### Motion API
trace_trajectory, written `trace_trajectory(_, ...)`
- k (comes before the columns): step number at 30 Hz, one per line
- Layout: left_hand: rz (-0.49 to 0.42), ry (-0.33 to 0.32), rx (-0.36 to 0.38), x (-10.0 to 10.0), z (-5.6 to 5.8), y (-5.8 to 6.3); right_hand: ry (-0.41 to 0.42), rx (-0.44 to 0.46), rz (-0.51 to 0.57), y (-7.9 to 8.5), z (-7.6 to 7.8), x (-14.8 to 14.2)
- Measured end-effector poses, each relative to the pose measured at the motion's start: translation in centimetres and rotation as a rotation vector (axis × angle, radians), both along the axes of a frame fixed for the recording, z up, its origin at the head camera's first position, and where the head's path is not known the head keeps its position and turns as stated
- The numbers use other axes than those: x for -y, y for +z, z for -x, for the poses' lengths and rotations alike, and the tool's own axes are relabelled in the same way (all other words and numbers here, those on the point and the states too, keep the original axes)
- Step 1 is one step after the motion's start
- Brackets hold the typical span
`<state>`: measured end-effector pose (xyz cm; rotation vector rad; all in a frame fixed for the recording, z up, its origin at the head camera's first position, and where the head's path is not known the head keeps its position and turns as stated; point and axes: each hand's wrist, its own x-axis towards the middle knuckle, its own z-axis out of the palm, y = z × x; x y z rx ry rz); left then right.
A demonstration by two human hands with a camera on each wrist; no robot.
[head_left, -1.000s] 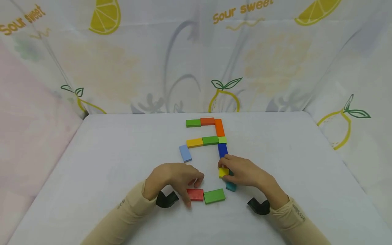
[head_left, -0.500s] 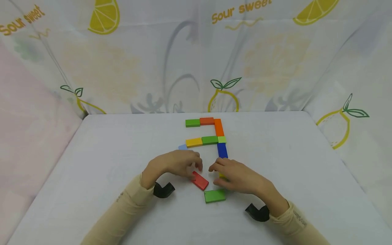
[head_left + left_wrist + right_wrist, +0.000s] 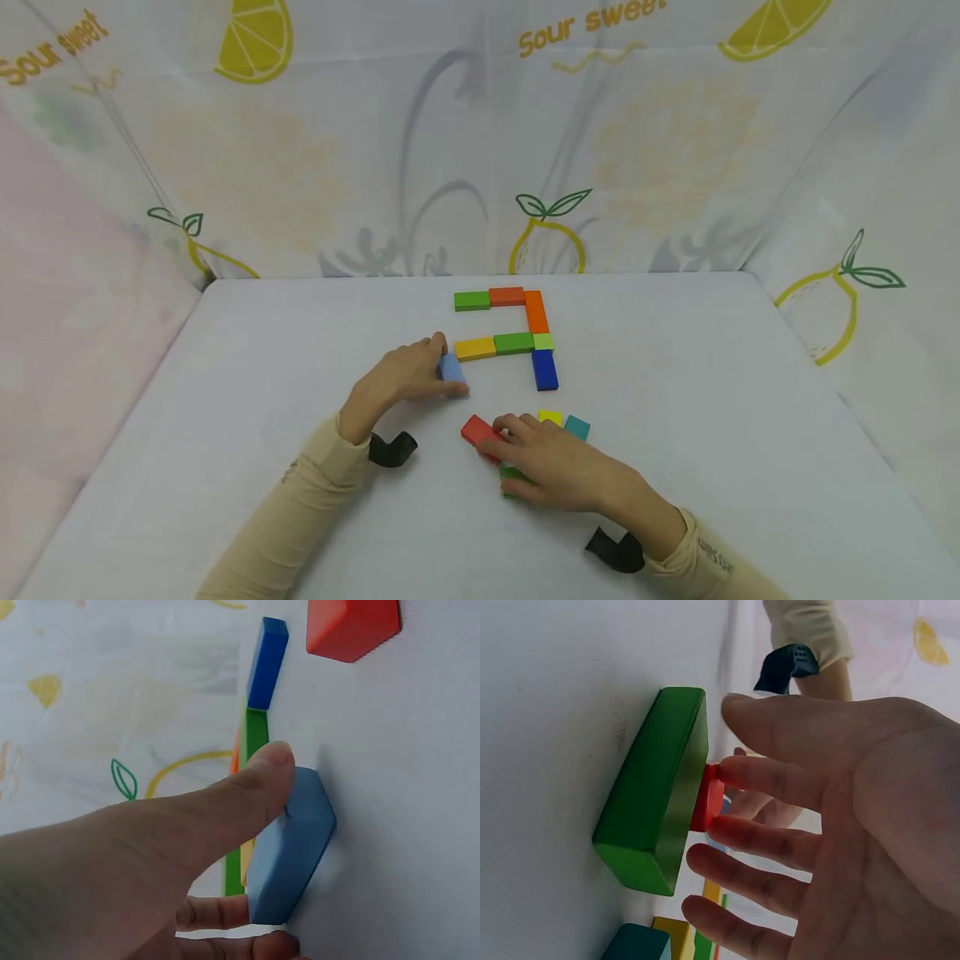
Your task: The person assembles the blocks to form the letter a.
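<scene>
In the head view my left hand is at the light blue block, beside the left end of the row. The left wrist view shows the thumb on one end of this block and fingertips at the other end. My right hand hovers over the near blocks, fingers slightly bent. Under its fingertips lie a red block, turned diagonally, and a green block, largely hidden by the hand. The right wrist view shows the palm and spread fingers facing this green block, with nothing gripped.
Behind the hands, a green block, a red-orange block, an orange block, a yellow block, another green block, a light green cube and a dark blue block form a line. A small yellow block and a teal block lie nearer.
The red block was moved up and turned diagonally, and my left hand left it for the light blue block. My right hand moved from the yellow and teal blocks towards the near green block.
</scene>
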<state>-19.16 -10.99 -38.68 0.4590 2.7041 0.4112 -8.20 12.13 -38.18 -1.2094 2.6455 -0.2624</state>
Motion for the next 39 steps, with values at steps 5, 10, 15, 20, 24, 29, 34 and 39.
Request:
trace_trajectory(5,-0.006,-0.042,-0.001,0.6,0.4,0.1,-0.020,-0.029,-0.015,-0.3,0.2,0.0)
trace_trajectory(10,-0.029,-0.061,0.007,0.9,0.8,0.1,-0.032,-0.015,-0.030,-0.4,0.6,0.3)
trace_trajectory(15,-0.066,-0.060,0.017,1.0,1.1,0.0,-0.056,0.018,-0.027,-0.5,1.2,0.7)
trace_trajectory(20,-0.048,-0.050,-0.003,1.1,0.8,0.7,-0.060,0.056,-0.008,-0.5,1.6,0.8)
trace_trajectory(24,-0.102,-0.223,-0.022,0.3,-0.2,1.4,-0.063,0.068,0.045,0.1,1.6,-0.1)
trace_trajectory(29,-0.184,-0.508,-0.117,-0.9,-0.9,1.1,-0.011,0.092,0.040,0.6,1.1,-1.3)
trace_trajectory(34,-0.171,-0.593,-0.141,-1.4,-1.1,0.4,0.034,0.103,-0.035,0.3,0.7,-1.4)
trace_trajectory(39,-0.170,-0.614,-0.134,-1.4,-0.6,-0.3,0.042,0.056,-0.027,0.1,1.0,-1.6)
